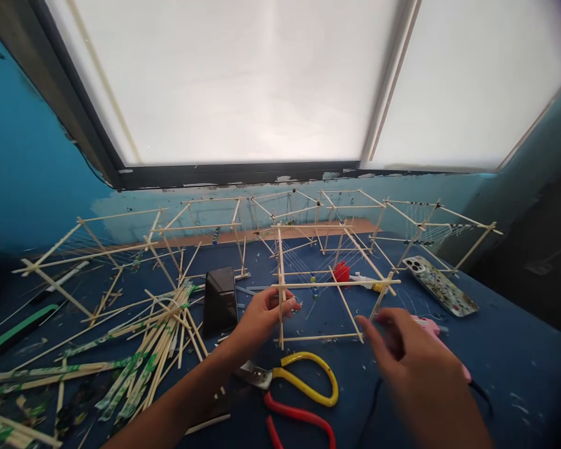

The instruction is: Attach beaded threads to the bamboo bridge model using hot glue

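Observation:
In front of me stands a box-shaped frame of wooden sticks with clear threads and a few blue and yellow beads strung across it. My left hand is at its front left upright, thumb and fingers pinched together behind that stick. A tiny glint shows at the fingertips, too small to name. My right hand, smeared by motion, hovers by the front right corner, thumb and forefinger apart with nothing visible between them. Below the frame lie pliers with one yellow and one red handle.
More stick frames line the wall. Loose sticks and green-printed wrappers cover the left side, beside a green-handled tool. A dark phone, a patterned phone, a red object and a pink glue gun lie around.

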### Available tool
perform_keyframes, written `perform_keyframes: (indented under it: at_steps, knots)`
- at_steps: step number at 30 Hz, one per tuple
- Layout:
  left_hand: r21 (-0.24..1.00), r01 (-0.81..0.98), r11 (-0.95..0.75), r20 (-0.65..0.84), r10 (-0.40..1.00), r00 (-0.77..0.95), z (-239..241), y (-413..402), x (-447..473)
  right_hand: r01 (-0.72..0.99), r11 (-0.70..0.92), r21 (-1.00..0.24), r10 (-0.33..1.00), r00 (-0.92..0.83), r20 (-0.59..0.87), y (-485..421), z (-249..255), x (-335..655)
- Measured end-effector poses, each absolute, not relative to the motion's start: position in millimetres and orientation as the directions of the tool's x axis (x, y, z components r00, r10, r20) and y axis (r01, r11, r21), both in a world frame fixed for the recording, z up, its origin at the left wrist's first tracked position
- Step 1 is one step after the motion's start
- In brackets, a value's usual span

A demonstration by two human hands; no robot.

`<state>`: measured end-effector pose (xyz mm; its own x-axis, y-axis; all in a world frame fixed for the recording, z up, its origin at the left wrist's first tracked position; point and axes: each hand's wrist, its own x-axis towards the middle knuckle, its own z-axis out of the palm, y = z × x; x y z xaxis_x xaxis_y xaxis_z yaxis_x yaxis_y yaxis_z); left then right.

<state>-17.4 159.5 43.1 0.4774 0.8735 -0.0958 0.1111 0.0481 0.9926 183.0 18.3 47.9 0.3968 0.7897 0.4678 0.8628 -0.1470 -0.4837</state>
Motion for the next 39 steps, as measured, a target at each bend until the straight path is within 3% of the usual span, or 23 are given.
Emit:
perform_keyframes:
  at_steps: [3, 7, 17, 23, 27, 32, 36, 39]
  knots:
    - [0.989, 0.145, 0.043, -0.108, 0.873, 0.476, 43.9, 158.1, -18.5, 0.819, -0.214, -0.533, 0.751, 0.486, 0.446, 21.0, 38.9, 208.5]
    - [0.990, 0.127, 0.056, -0.110, 0.873, 0.475, 37.5, 161.5, -20.2, 0.797, -0.067, -0.600, 0.844, 0.366, 0.392, 43.2, 25.3, 216.5]
    - [0.975, 0.030, 0.221, -0.205, 0.838, 0.506, 28.1, 175.1, -17.4, 0.708, 0.026, -0.705, 0.900, 0.291, 0.325, 78.0, 28.0, 208.9]
    - [0.975, -0.030, 0.220, -0.177, 0.850, 0.497, 29.6, 176.2, -19.6, 0.744, 0.062, -0.666, 0.804, 0.358, 0.475, 60.1, 39.5, 192.4]
    - [0.976, -0.074, 0.204, -0.135, 0.837, 0.530, 32.3, 173.8, -19.3, 0.655, 0.129, -0.745, 0.950, 0.135, 0.283, 64.3, 56.3, 172.1]
    - [0.978, -0.059, 0.201, -0.132, 0.809, 0.573, 31.7, 173.9, -22.8, 0.460, 0.004, -0.888, 1.000, -0.022, -0.007, 96.8, 65.3, 157.7]
    - [0.988, -0.041, 0.146, -0.100, 0.831, 0.548, 25.0, 179.4, -26.8, 0.442, 0.062, -0.895, 0.983, -0.183, -0.022, 114.3, 64.4, 163.4]
    - [0.990, 0.039, 0.138, -0.139, 0.857, 0.496, 24.6, 181.6, -29.2, 0.483, 0.097, -0.870, 0.982, -0.187, 0.006, 117.7, 68.0, 174.4]
